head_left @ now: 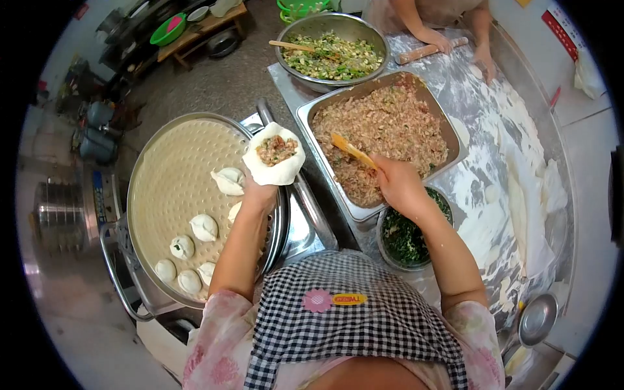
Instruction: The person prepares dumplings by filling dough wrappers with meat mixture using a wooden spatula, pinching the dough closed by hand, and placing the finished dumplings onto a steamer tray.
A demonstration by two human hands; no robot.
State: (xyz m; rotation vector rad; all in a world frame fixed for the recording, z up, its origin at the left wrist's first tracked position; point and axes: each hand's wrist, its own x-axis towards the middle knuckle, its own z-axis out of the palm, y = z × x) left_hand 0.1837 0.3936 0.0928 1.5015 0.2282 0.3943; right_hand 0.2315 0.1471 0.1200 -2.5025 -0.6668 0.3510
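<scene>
A round dough wrapper with a mound of meat filling on it rests on my left hand, whose fingers are mostly hidden under the dough. My right hand is closed around a yellow spatula, its blade over the metal tray of minced meat. Left of my left hand, a large round steamer holds several shaped dumplings. Below the meat tray, beside my right forearm, stands a bowl of chopped dark greens.
A steel bowl of chopped vegetables with a wooden utensil stands behind the meat tray. At the back right, another person's hands are at a rolling pin on the floured table. A metal dish sits at lower right.
</scene>
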